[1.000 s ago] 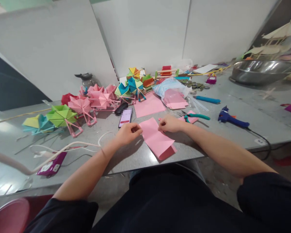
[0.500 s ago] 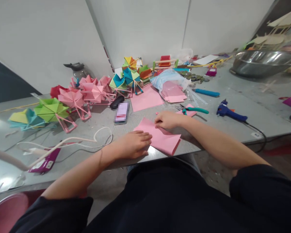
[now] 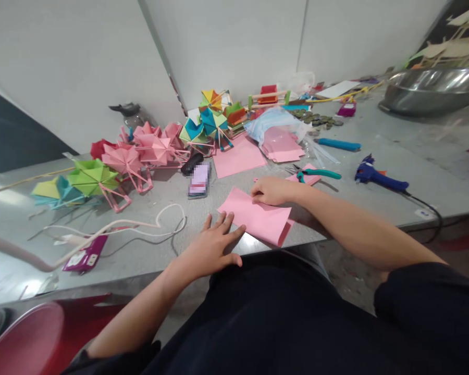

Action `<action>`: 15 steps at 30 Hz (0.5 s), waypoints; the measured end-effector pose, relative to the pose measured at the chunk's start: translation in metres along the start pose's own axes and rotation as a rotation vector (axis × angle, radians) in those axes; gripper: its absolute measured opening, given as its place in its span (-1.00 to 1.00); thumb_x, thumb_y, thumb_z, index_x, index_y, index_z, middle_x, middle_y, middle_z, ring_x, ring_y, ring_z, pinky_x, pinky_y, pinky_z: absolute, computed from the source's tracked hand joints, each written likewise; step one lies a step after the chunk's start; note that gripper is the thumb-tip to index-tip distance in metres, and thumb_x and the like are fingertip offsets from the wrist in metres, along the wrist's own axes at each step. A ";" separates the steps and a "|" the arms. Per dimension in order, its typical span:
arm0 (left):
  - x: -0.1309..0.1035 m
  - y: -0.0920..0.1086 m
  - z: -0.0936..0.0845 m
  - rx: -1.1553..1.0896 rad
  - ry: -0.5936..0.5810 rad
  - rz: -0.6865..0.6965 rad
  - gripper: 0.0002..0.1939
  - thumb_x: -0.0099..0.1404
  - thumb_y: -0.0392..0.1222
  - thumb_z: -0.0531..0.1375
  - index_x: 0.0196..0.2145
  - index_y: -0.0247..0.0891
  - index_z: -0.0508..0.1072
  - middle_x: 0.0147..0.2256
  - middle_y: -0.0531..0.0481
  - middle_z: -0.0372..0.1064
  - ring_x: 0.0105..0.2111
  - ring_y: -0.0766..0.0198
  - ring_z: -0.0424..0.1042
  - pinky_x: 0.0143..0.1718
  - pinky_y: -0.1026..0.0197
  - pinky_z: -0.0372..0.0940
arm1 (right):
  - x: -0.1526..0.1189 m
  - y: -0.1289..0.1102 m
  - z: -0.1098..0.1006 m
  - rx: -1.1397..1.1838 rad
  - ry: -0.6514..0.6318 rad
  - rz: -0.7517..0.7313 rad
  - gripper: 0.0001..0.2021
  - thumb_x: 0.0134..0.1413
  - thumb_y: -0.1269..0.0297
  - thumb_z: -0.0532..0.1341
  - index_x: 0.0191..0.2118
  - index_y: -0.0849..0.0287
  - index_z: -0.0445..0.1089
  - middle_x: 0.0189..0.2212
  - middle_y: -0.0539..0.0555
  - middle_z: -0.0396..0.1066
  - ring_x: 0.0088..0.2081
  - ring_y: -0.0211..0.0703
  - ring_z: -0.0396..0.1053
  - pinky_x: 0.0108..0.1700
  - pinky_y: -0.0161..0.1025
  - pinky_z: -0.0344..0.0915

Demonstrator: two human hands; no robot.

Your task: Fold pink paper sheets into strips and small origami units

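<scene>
Well, my left hand (image 3: 211, 245): palm down and open, fingers spread, some of the fingertips over the near left edge of the folded paper; it holds nothing.
My right hand (image 3: 272, 191): fingers curled at the far edge of the paper, touching it; the tips are partly hidden, so I cannot tell whether they pinch it or only press.
Paper (image 3: 258, 214): pink, folded over, on the table (image 3: 398, 143) near its front edge, between my hands; the layers gape at its right end.
Phone (image 3: 199, 179): flat, screen up, beyond my left hand, with a black case (image 3: 192, 164) at its far end.
Pliers (image 3: 320, 173): teal handles, lying across a pink piece just beyond my right hand.
Pink sheet (image 3: 238, 158): flat, farther back than the folded paper.
Bag (image 3: 273, 122): clear plastic, right of that sheet, with pink pieces under and in front of it.
Blue tool (image 3: 339, 145): lying behind the pliers.
Glue gun (image 3: 381, 177): blue, on its side to the right, cord trailing over the front edge.
Purple box (image 3: 86, 255): out to the left, beside a white cable (image 3: 128, 226).
Paper wheels (image 3: 156, 146): pink, green and blue, bunched at the back left, a jug (image 3: 132, 112) behind.
Bowl (image 3: 433, 96): metal, far right.
Stool (image 3: 27, 338): red, below on my left.
</scene>
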State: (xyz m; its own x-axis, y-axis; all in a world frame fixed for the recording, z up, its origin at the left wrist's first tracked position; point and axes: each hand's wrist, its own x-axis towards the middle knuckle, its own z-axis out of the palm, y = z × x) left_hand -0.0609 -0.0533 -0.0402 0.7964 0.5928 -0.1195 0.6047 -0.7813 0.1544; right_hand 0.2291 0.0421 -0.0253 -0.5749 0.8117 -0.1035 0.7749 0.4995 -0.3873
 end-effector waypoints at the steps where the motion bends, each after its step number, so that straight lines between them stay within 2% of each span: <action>1: -0.001 0.000 -0.002 -0.009 0.002 -0.028 0.03 0.37 0.61 0.07 0.54 -0.08 0.21 0.55 -0.48 -0.08 0.54 -0.48 -0.03 0.44 -0.60 -0.10 | 0.000 0.000 0.000 0.005 -0.001 0.002 -0.81 0.24 0.27 0.28 -0.31 0.16 0.65 -0.37 0.12 0.62 -0.34 -0.08 0.39 -0.27 -0.16 0.11; 5: -0.004 0.002 -0.009 -0.013 -0.022 -0.076 0.12 0.23 0.63 0.24 0.54 0.00 0.20 0.57 -0.46 -0.14 0.54 -0.54 -0.07 0.42 -0.66 -0.11 | -0.003 -0.002 -0.001 0.018 0.010 0.003 -0.81 0.24 0.26 0.29 -0.33 0.15 0.65 -0.40 0.10 0.60 -0.35 -0.09 0.38 -0.27 -0.15 0.10; 7: -0.003 0.003 -0.012 -0.019 -0.018 -0.094 0.11 0.21 0.60 0.30 0.52 -0.03 0.24 0.55 -0.46 -0.07 0.53 -0.50 0.00 0.42 -0.61 -0.07 | -0.003 -0.003 -0.001 0.023 0.020 -0.004 -0.82 0.24 0.27 0.30 -0.36 0.14 0.63 -0.41 0.10 0.58 -0.36 -0.09 0.38 -0.27 -0.15 0.09; 9: 0.001 0.003 -0.014 -0.049 0.040 -0.150 -0.13 0.36 0.47 0.28 0.43 -0.08 0.39 0.50 -0.41 0.12 0.47 -0.39 0.19 0.41 -0.49 0.05 | -0.003 -0.004 -0.001 0.026 0.018 -0.007 -0.81 0.24 0.28 0.30 -0.39 0.14 0.60 -0.43 0.09 0.57 -0.37 -0.09 0.37 -0.28 -0.15 0.09; 11: 0.008 0.005 -0.014 -0.087 0.138 -0.251 -0.48 0.54 0.25 0.17 0.22 -0.12 0.59 0.36 -0.30 0.41 0.35 -0.23 0.40 0.35 -0.31 0.17 | -0.003 -0.005 0.000 0.024 0.012 -0.006 -0.80 0.24 0.29 0.30 -0.41 0.13 0.59 -0.45 0.08 0.54 -0.38 -0.10 0.35 -0.27 -0.14 0.11; 12: 0.013 0.007 -0.013 -0.096 0.186 -0.306 -0.57 0.59 0.16 0.13 0.10 -0.13 0.65 0.27 -0.25 0.52 0.28 -0.17 0.48 0.30 -0.24 0.21 | -0.003 -0.005 0.000 0.020 0.013 -0.009 -0.80 0.24 0.29 0.30 -0.42 0.12 0.58 -0.47 0.08 0.53 -0.39 -0.10 0.35 -0.25 -0.14 0.13; 15: 0.026 0.016 -0.008 -0.050 0.289 -0.446 -0.61 0.57 0.12 0.15 -0.12 -0.19 0.66 0.06 -0.26 0.65 0.08 -0.15 0.59 0.19 -0.16 0.26 | -0.003 -0.007 0.001 0.021 0.022 -0.010 -0.78 0.25 0.26 0.31 -0.44 0.11 0.57 -0.51 0.06 0.49 -0.39 -0.10 0.35 -0.20 -0.15 0.18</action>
State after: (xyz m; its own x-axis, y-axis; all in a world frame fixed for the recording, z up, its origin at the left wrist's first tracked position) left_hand -0.0307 -0.0491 -0.0331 0.4261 0.9002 0.0895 0.8783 -0.4354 0.1978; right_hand 0.2256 0.0363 -0.0229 -0.5765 0.8132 -0.0796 0.7635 0.5014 -0.4071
